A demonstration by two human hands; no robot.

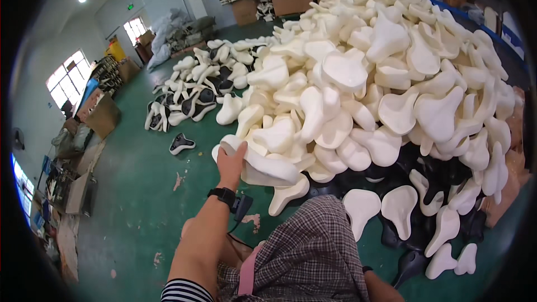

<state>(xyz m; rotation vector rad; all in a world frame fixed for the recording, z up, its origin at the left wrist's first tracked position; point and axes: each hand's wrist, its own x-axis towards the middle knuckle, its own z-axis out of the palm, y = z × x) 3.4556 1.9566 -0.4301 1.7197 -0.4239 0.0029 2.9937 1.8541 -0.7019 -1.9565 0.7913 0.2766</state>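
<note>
At the near left edge of a big heap, my left hand (230,163) is closed around the end of a cream foam bicycle saddle pad (269,170). A black band with a small device sits on that wrist. Other bare saddle pads (342,71) are piled just beyond the held one, and another pad (290,194) lies beside it on the near side. Of my right arm only the forearm and banded wrist show at the lower edge; plaid cloth (305,246) over my lap hides the hand. A black saddle base (410,265) lies close to that forearm.
Black saddle bases (400,229) lie beneath the heap's near side. A smaller pile (193,92) of black-and-white saddles spreads on the green floor (131,190) at the left, with one saddle (181,144) apart. Cardboard boxes (102,116) line the left; a blue rack (475,19) stands far right.
</note>
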